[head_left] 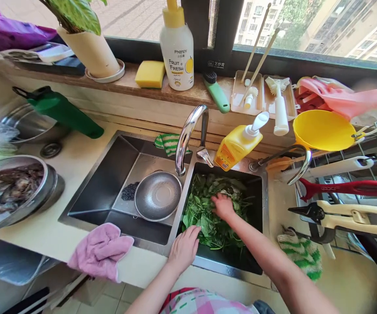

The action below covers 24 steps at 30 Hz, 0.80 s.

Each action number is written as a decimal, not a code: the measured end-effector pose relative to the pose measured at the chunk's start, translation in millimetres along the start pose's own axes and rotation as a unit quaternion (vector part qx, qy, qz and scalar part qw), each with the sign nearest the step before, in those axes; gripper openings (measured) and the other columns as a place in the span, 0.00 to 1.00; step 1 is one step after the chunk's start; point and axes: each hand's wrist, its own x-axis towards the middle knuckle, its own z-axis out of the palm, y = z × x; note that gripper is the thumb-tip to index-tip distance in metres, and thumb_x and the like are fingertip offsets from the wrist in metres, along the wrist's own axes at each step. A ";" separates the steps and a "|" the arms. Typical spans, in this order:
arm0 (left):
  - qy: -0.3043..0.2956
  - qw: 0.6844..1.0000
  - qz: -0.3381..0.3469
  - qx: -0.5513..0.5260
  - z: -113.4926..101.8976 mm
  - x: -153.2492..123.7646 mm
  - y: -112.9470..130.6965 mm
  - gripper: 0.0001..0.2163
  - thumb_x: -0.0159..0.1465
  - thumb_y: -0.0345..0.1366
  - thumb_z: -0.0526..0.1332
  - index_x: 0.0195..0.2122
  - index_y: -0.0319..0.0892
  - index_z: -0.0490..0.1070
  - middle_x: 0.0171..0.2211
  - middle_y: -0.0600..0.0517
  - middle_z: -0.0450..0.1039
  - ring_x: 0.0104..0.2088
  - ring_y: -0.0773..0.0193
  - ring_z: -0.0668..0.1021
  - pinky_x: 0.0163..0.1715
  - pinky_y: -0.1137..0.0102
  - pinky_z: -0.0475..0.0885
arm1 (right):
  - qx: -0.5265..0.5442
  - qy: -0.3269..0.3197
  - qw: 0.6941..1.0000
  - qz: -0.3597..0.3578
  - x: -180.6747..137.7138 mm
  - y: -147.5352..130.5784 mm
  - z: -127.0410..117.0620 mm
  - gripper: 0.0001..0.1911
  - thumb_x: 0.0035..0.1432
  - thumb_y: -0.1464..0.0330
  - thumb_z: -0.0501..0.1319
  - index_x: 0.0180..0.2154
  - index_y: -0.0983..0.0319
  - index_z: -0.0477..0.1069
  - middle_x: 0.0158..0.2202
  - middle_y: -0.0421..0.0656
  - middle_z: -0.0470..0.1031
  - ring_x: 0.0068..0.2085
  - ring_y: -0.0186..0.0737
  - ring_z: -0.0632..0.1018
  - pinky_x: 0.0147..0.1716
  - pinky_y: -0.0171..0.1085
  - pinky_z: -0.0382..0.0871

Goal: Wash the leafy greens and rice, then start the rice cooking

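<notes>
Leafy greens [204, 220] lie heaped and wet in the right sink basin [252, 257]. My right hand [224, 206] is down on the leaves near the middle of the heap, its fingers somewhat apart and partly sunk among them. No bunch shows clearly in its grasp. At the basin's near left corner rests my left hand [185, 247], over the rim beside the divider. Its fingers are stretched out, and the fingertips reach the edge of the greens. In the left basin [98, 185] a round metal strainer [158, 195] sits near the divider.
A chrome faucet [188, 139] arches over the divider. Behind the right basin stands a yellow pump bottle [238, 146]. Pruning shears [355, 216] lie at the right by a dish rack. A pink cloth [101, 250] hangs over the front edge; a metal bowl [39, 205] stands left.
</notes>
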 end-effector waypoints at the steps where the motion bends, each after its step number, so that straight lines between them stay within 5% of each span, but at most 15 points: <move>1: -0.001 1.000 0.004 0.000 0.1 0.0 -0.2 0.19 0.65 0.33 0.47 0.57 0.47 0.62 0.55 0.48 0.68 0.47 0.57 0.75 0.48 0.62 0.71 | -0.001 0.005 0.999 0.036 -5.7 7.9 -1.0 0.27 0.53 0.65 0.63 0.54 0.53 0.63 0.56 0.51 0.63 0.54 0.52 0.67 0.49 0.48 0.62; 4: 0.001 1.000 0.006 0.004 0.8 -0.4 0.1 0.20 0.65 0.33 0.47 0.58 0.46 0.61 0.56 0.47 0.68 0.47 0.57 0.75 0.47 0.62 0.71 | 0.001 0.013 0.995 0.103 -19.1 8.0 -1.1 0.20 0.60 0.68 0.54 0.54 0.60 0.63 0.50 0.56 0.68 0.49 0.51 0.72 0.41 0.44 0.67; 9: 0.002 1.000 0.003 0.017 0.9 -0.9 0.7 0.19 0.65 0.33 0.47 0.57 0.46 0.62 0.55 0.48 0.68 0.46 0.57 0.76 0.46 0.63 0.71 | 0.028 -0.015 0.998 0.060 -31.0 -12.6 2.9 0.15 0.59 0.69 0.56 0.48 0.55 0.68 0.41 0.46 0.75 0.39 0.40 0.78 0.35 0.34 0.68; 15: 0.005 1.000 0.004 0.013 0.1 -1.3 2.1 0.19 0.66 0.33 0.46 0.57 0.46 0.62 0.55 0.48 0.68 0.45 0.57 0.76 0.45 0.63 0.71 | 0.009 0.007 0.995 0.095 -27.3 10.1 -21.8 0.17 0.62 0.68 0.50 0.50 0.64 0.67 0.47 0.57 0.73 0.47 0.52 0.76 0.39 0.42 0.68; 20: 0.005 1.000 -0.001 0.014 -0.1 -0.6 2.4 0.18 0.66 0.33 0.46 0.56 0.45 0.63 0.54 0.47 0.69 0.45 0.56 0.76 0.45 0.63 0.71 | 0.031 -0.066 0.997 -0.016 -45.6 -26.9 0.7 0.12 0.51 0.65 0.64 0.40 0.56 0.73 0.38 0.42 0.78 0.41 0.39 0.78 0.37 0.32 0.67; 24: -0.001 1.000 0.000 0.012 -1.0 -1.3 2.5 0.18 0.66 0.33 0.46 0.56 0.45 0.64 0.54 0.46 0.69 0.45 0.56 0.76 0.45 0.62 0.71 | 0.014 -0.074 0.997 0.015 -33.7 2.9 -14.7 0.15 0.48 0.62 0.66 0.40 0.58 0.74 0.42 0.47 0.76 0.43 0.45 0.77 0.38 0.37 0.68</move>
